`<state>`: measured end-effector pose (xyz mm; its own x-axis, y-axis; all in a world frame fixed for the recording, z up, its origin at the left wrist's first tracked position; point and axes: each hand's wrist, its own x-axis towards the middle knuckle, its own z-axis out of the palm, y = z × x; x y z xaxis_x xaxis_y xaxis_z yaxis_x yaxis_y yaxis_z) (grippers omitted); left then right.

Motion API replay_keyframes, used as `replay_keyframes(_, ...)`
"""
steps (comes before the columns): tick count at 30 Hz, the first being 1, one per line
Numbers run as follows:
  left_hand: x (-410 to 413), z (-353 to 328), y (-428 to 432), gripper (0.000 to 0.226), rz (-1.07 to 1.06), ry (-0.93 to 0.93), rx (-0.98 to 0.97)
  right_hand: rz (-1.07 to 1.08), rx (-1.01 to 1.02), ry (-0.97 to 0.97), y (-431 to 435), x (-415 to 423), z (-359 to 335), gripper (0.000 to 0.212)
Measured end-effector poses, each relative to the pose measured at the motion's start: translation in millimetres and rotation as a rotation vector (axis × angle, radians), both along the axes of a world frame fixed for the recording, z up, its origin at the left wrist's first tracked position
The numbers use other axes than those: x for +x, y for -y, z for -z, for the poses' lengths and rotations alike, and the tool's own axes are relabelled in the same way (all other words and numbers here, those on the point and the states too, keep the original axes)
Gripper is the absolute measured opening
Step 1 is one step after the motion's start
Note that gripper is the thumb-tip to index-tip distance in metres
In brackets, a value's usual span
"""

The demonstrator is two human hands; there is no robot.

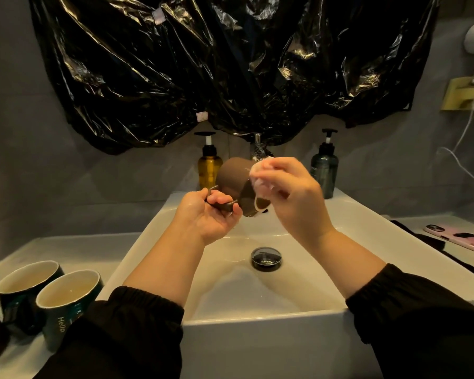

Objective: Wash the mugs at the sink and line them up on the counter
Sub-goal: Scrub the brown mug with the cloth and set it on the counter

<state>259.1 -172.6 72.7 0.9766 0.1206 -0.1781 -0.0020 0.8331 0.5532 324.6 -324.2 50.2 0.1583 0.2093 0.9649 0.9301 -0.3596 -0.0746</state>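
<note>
Head view, right hand [293, 199] covering brown mug [233, 176] mouth, scrubber [260, 170] blurred

Single head-worn wide-angle view, facing forward and down, close over the sink [257, 320]; dim edges apparently bowed by the lens.

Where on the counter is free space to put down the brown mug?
The white counter is bare behind the two dark green ceramic mugs, up to the grey wall, beside the white basin's left rim. The right side is crowded: a pink phone and a dark cloth lie there.
</note>
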Motion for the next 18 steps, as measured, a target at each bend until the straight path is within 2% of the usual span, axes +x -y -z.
replay_keyframes(2, 0, 0, 2, 0.050, 0.006, 0.008, -0.011, 0.004, 0.172, -0.207, 7, 6, -1, 0.023)
replay_keyframes(3, 1, 0, 2, 0.051, 0.003, 0.016, -0.019, 0.011, 0.180, -0.222, 7, 6, -1, 0.025)
replay_keyframes(8, 5, 3, 0, 0.049, -0.013, 0.049, -0.051, -0.042, -0.074, 0.145, -5, -8, 0, 0.015)
replay_keyframes(10, 5, 4, 1, 0.049, -0.011, 0.065, -0.058, -0.027, -0.042, 0.128, -5, -3, -2, 0.015)
replay_keyframes(12, 4, 3, 3, 0.050, -0.015, 0.065, -0.047, -0.050, 0.117, -0.114, 0, 1, -2, 0.020)
replay_keyframes(14, 3, 3, 4, 0.050, -0.024, 0.068, -0.052, -0.083, 0.254, -0.472, 3, 1, -5, 0.022)
replay_keyframes(18, 4, 4, 3, 0.049, -0.035, 0.090, -0.073, -0.165, 0.355, -1.017, 2, 7, -5, 0.021)
